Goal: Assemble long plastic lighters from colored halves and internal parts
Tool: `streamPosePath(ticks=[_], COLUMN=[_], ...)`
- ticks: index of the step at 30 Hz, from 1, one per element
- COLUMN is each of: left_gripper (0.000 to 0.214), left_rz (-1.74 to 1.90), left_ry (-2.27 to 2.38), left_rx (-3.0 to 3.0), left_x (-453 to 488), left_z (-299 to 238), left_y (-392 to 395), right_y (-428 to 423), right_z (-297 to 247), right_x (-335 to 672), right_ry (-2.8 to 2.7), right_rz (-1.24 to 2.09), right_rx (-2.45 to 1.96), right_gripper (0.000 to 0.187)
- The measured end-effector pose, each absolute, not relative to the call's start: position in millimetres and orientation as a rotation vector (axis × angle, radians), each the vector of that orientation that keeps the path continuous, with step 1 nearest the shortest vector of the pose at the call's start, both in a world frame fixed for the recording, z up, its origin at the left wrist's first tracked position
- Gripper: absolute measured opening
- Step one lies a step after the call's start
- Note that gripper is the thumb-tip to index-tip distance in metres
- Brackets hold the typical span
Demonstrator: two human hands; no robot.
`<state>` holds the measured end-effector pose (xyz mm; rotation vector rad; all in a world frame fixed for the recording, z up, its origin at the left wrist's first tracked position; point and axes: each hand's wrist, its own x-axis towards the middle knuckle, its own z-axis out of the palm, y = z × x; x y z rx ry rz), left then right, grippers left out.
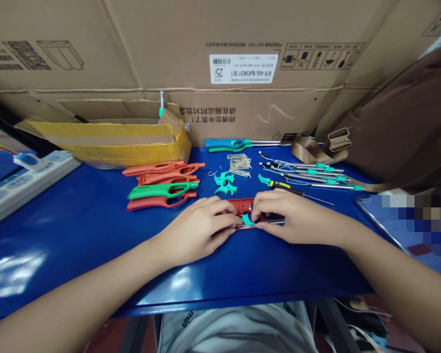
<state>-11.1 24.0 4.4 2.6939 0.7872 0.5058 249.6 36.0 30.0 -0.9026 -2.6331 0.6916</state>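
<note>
A red plastic lighter shell (244, 206) lies flat on the blue table (77, 230), with a small teal trigger piece (247, 220) in it. My left hand (200, 228) presses on the shell's left end with curled fingers. My right hand (292, 215) pinches the shell and the teal piece from the right; a thin metal tube sticks out under its fingers. A yellow-and-black screwdriver (292, 190) lies just behind my right hand.
A stack of orange, green and red shells (161, 186) lies left of centre. Loose teal triggers (225, 182), small metal parts (238, 163) and several metal tubes with teal ends (316, 174) lie behind. A blue assembled lighter (230, 144), yellow-taped carton (113, 135), power strip (22, 181) and tablet (407, 230) surround them.
</note>
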Motion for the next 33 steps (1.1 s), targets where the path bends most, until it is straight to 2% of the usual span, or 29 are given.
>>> streamPosePath(ticks=[6,21,27,33], left_gripper=[0.026,0.024,0.021,0.020], left_rz=[0.506,0.492,0.569,0.644], left_ry=[0.765,0.778,0.803,0.886], left_rx=[2.715,2.737,2.681,2.664], left_x=[-11.1,-12.6,-12.1,-11.8], left_z=[4.1,2.6,6.3,10.5], left_y=[22.9,24.1,24.1,25.8], right_y=[38.5,40.3,49.3,51.8], right_z=[27.9,31.3,25.2,18.7], right_x=[253.0,255.5,262.0,264.0], right_ry=[-2.667,-2.673,-2.671,-2.732], right_rz=[0.652,0.672,0.399,0.370], right_rx=[-0.936,-0.927,-0.984,-1.041], right_gripper=[0.011,0.013,0.012,0.006])
